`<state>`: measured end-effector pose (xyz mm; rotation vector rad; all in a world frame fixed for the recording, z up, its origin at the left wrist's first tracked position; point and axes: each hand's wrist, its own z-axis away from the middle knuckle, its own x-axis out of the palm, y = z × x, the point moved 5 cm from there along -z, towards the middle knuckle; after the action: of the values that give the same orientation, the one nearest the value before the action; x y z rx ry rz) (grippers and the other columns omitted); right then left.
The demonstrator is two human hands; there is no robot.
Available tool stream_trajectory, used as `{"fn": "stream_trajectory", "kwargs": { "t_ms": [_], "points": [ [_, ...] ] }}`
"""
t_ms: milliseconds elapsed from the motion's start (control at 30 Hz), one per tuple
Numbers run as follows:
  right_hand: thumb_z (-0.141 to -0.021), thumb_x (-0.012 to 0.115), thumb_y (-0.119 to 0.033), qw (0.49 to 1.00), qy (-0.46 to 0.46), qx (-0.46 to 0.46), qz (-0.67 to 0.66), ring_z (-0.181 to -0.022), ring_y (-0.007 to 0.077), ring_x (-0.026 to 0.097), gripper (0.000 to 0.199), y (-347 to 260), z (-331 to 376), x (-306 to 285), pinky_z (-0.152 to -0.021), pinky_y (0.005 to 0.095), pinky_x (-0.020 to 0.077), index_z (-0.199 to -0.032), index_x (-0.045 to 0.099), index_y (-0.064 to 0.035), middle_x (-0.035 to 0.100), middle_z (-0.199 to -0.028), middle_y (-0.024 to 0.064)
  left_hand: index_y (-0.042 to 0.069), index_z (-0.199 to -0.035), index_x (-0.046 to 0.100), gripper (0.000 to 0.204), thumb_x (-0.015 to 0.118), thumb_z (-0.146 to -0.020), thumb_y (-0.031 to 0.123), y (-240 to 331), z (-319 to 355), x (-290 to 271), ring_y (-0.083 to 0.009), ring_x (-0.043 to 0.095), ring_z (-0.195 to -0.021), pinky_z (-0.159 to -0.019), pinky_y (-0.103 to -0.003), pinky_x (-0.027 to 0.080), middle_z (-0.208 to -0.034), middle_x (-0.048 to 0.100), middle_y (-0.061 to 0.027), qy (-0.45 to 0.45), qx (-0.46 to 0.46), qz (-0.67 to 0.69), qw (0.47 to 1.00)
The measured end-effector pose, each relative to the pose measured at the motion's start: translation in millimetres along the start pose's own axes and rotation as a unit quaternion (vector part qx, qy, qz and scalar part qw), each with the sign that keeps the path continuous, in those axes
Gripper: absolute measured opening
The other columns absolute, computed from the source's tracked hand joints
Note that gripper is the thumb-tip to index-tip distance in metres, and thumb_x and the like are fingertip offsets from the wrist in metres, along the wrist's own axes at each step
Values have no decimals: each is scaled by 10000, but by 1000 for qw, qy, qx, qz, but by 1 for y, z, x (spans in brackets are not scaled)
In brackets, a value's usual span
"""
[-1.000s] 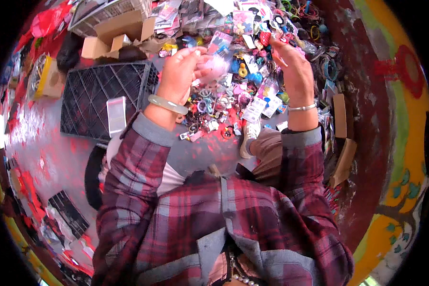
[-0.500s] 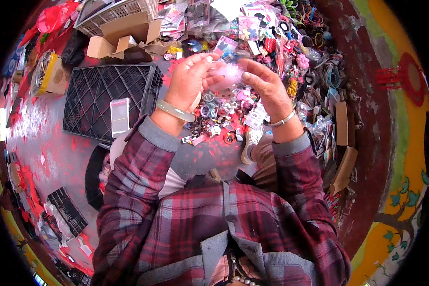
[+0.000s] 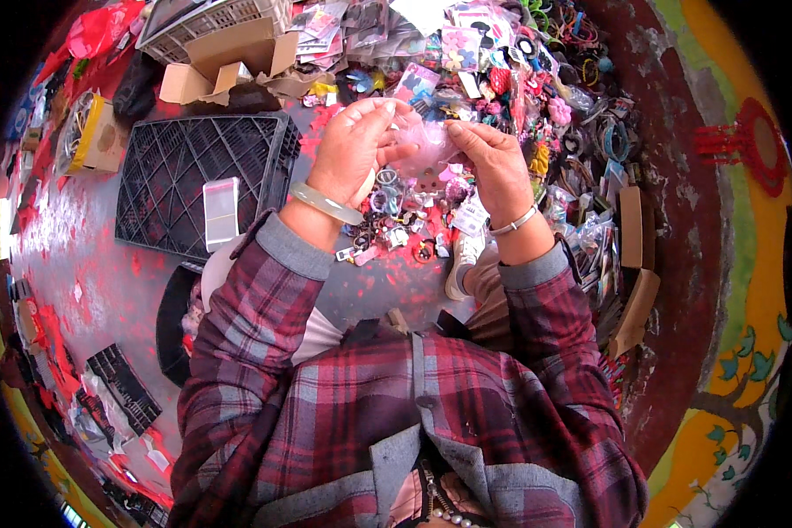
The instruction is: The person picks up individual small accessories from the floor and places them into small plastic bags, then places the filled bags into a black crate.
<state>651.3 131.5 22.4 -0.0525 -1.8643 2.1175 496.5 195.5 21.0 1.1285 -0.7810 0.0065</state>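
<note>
Between my hands, above the pile, is a sheer, pale pink thing (image 3: 426, 146), soft and see-through like thin film or netting; its exact kind is unclear. My left hand (image 3: 352, 150) pinches its left side, thumb and forefinger together and the other fingers curled. At its upper right edge, my right hand (image 3: 495, 169) grips it between thumb and forefinger. Under it, small trinkets and hair accessories (image 3: 405, 216) lie heaped on the floor. A white card with several small items (image 3: 471, 214) rests just below my right hand.
A black plastic crate (image 3: 202, 176) with a stack of clear sleeves (image 3: 221, 214) on it stands to the left. Beyond it are an open cardboard box (image 3: 189, 85) and a pale basket (image 3: 220, 26). Hairbands and packets (image 3: 590, 123) pile up along the right, beside a dark red wall strip (image 3: 678, 220).
My right hand's fingers have closed into a pinch on the pink thing's edge. The pink thing now looks flatter and more see-through. My left hand has hardly moved.
</note>
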Motion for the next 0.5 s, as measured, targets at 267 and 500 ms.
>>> {"fn": "stream_trajectory", "kwargs": {
  "t_ms": [267,500],
  "points": [
    [-828,587,-150,999,-9,21,-41,-685,122,578,204,-5,2,2,-645,240,460,-923,631,25,627,-804,56,13,-1045,544,226,534,-862,146,-4,3,7,-102,567,-811,-640,-224,515,-973,581,-36,-44,-71,-42,996],
    [-812,598,-137,995,10,16,-103,-698,122,576,196,-1,2,-1,-642,237,461,-926,632,19,624,-801,55,6,-1020,555,211,494,-884,155,-4,3,8,-123,582,-807,-657,-232,519,-983,587,-56,-26,-72,21,997]
  ]
}}
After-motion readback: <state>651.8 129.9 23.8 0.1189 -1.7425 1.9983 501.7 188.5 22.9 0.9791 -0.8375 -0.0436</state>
